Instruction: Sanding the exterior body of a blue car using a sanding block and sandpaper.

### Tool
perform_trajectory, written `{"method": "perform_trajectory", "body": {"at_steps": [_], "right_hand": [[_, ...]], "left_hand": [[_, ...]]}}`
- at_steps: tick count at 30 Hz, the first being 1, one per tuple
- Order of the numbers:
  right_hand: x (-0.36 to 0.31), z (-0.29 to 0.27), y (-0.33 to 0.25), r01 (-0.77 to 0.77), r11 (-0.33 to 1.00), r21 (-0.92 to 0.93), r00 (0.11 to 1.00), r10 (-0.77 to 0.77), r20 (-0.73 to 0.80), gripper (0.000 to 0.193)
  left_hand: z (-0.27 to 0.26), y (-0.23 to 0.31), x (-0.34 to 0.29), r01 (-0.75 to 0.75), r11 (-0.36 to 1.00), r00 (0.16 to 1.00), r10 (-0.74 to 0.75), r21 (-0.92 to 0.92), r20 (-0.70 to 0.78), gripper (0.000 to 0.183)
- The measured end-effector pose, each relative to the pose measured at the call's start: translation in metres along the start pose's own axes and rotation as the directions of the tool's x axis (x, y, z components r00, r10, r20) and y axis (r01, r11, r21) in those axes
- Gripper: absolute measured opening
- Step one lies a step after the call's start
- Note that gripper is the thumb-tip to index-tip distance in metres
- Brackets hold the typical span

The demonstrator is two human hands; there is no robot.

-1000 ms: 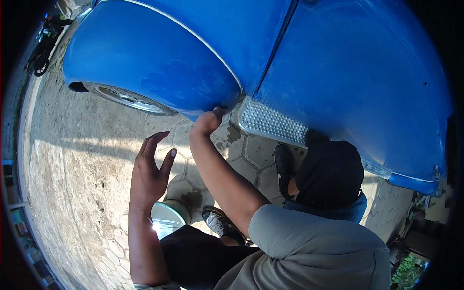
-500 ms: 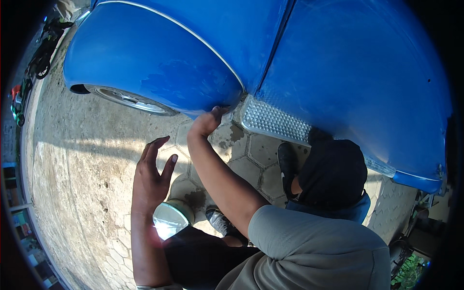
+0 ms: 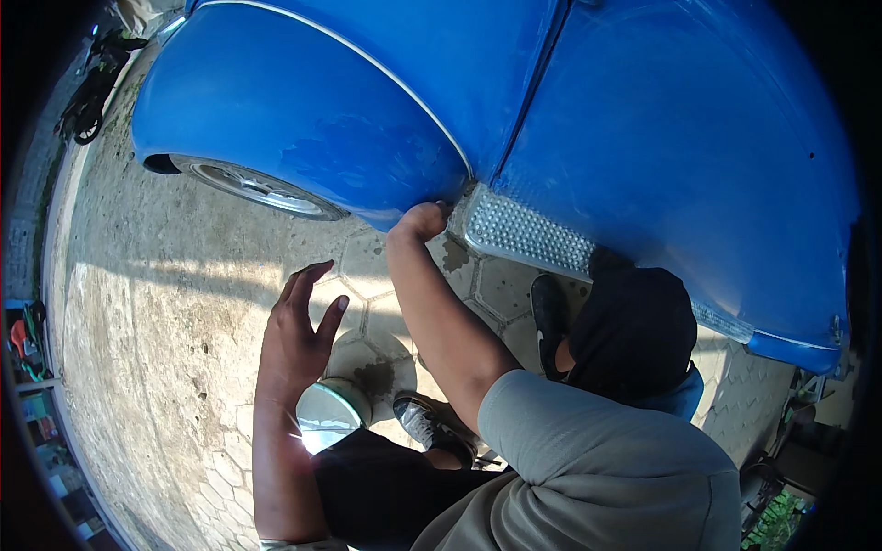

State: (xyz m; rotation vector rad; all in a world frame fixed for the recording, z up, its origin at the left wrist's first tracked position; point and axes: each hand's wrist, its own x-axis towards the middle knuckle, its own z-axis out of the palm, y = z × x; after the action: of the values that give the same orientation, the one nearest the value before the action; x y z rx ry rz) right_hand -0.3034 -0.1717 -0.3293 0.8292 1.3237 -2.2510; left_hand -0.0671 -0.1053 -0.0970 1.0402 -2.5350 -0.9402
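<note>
My right hand (image 3: 424,220) is against the lower rear edge of a blue car fender (image 3: 303,119), beside the ribbed metal running board (image 3: 528,234). Its fingers are curled and partly hidden, and I cannot make out what lies in them. Smeared, wet-looking patches mark the fender above this hand. My left hand (image 3: 299,321) hangs in the air over the paving, empty, thumb and fingers apart. Below it stands a bucket (image 3: 356,397) with a pale green rim, light glaring off its inside.
A wheel (image 3: 262,191) sits under the fender. The blue door panel (image 3: 689,147) rises on the right. My shoes (image 3: 549,317) rest on hexagonal paving (image 3: 386,321) with damp spots. A motorcycle (image 3: 92,92) stands at the far left, and shelves (image 3: 46,422) line the left edge.
My right hand has shifted slightly right along the fender's lower edge, and its thumb shows less. My left hand stays open above the bucket. The whole view has shifted a little.
</note>
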Motion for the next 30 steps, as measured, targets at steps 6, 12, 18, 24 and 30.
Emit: {"method": "perform_trajectory", "body": {"at_steps": [6,12,18,24,30], "right_hand": [[-0.080,0.018,0.012,0.535,0.835,-0.132,0.839,-0.506,0.198,0.067],[0.009,0.019,0.009,0.228,0.960,-0.164,0.968,-0.242,-0.068,0.063],[-0.026,-0.003,0.015,0.353,0.877,-0.324,0.935,-0.328,0.133,0.065],[-0.095,0.010,0.012,0.454,0.878,-0.155,0.872,-0.401,0.281,0.066],[-0.004,0.008,0.012,0.091,0.989,-0.117,0.993,-0.099,-0.061,0.065]], "left_hand": [[-0.006,0.006,-0.001,0.023,1.000,0.999,-0.023,-0.002,0.025,0.050],[-0.010,0.001,-0.007,0.032,0.998,0.999,-0.032,0.051,0.015,0.050],[-0.003,0.011,-0.003,0.054,0.998,0.997,-0.055,0.029,0.056,0.051],[-0.002,0.009,-0.001,0.042,0.998,0.994,-0.047,0.050,0.100,0.055],[-0.009,0.007,-0.009,0.081,0.994,0.993,-0.087,0.078,0.084,0.056]]}}
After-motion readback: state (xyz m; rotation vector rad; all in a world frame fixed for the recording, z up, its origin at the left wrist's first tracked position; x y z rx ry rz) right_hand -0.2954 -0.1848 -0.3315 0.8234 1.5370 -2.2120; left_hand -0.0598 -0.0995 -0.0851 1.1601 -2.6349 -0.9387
